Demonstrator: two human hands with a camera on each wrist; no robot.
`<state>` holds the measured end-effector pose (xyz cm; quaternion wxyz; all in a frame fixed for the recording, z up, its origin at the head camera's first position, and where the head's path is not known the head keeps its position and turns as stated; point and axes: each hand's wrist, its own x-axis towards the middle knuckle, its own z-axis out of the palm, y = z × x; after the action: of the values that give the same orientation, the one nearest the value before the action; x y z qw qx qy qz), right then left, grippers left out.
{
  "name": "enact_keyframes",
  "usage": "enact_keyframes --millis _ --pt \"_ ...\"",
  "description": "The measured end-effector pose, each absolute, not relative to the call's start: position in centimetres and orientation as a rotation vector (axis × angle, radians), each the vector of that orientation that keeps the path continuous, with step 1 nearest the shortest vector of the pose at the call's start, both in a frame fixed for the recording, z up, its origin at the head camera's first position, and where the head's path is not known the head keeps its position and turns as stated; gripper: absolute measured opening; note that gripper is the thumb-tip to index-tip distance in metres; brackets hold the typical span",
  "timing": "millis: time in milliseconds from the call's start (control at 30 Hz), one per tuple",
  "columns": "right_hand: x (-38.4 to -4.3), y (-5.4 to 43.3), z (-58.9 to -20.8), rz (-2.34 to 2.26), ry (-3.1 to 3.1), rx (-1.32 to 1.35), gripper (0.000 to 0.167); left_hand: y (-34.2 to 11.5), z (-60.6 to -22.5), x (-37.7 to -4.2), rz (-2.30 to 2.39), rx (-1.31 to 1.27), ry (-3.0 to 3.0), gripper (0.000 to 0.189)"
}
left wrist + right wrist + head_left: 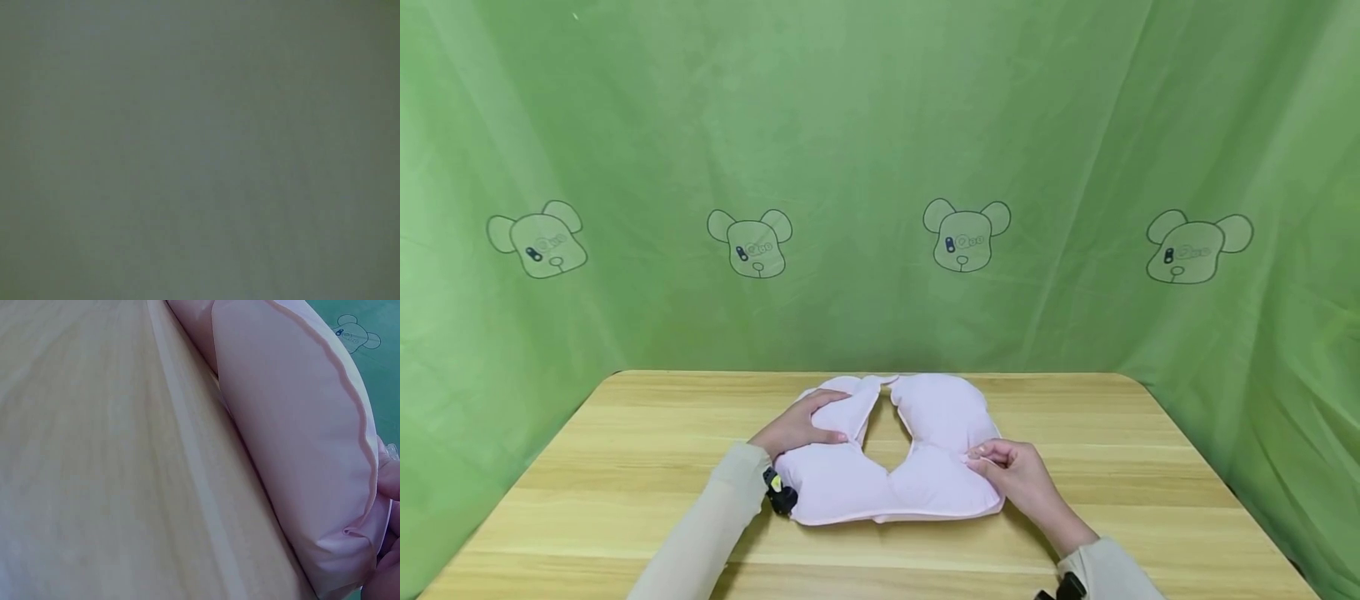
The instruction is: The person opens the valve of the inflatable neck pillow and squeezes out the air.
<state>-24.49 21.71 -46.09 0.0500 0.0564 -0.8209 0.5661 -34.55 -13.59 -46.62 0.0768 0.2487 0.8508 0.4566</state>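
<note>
A pale pink inflatable cushion with a long gap through its middle lies on the wooden table. It looks puffed up, with a seam round its edge. My left hand rests on its left part, thumb and fingers spread apart. On the right part, my right hand pinches a small piece, apparently the valve, between thumb and fingers. In the right wrist view, a bit of clear plastic shows by those fingers, and the cushion's rounded side fills the middle. The left wrist view is a dark blur.
The light wooden table extends to both sides of the cushion. Behind it hangs a green curtain printed with bear heads. A black wrist camera on the left sleeve touches or nearly touches the cushion's left edge.
</note>
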Motion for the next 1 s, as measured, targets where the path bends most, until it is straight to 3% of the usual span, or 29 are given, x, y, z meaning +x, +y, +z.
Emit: enact_keyframes --millis 1000 --pt "-24.23 21.66 -45.90 1.696 -2.476 0.178 0.013 -13.19 -46.98 -34.76 1.395 0.822 2.626 0.058"
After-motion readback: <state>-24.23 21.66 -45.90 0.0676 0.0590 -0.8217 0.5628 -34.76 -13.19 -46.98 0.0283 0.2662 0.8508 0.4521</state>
